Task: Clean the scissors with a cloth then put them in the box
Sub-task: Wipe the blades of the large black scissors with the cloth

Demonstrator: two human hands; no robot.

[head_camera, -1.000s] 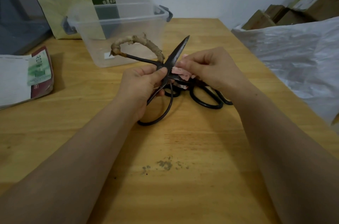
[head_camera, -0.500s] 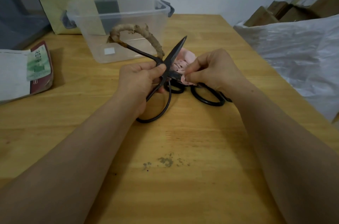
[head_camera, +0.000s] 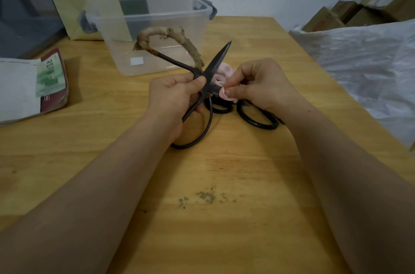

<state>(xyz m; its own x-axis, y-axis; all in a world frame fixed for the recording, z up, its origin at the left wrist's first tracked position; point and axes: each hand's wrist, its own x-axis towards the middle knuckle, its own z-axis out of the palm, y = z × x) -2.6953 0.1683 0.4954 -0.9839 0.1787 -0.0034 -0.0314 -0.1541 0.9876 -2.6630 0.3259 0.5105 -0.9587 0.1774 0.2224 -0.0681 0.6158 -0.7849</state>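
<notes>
Wooden worktop (head_camera: 224, 172) carries a clear box (head_camera: 157, 26) at the back. Just in front of it, the left hand (head_camera: 173, 98) grips the opened black scissors (head_camera: 216, 62) near the pivot. The right hand (head_camera: 258, 85) pinches a pink cloth (head_camera: 225, 71) around one blade.

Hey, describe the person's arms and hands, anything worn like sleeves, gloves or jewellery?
Nothing is worn. The left hand and right hand are bare: no gloves, no rings showing. The left forearm and right forearm are uncovered to the frame edge, with no sleeves, watch or bracelet in view.
</notes>
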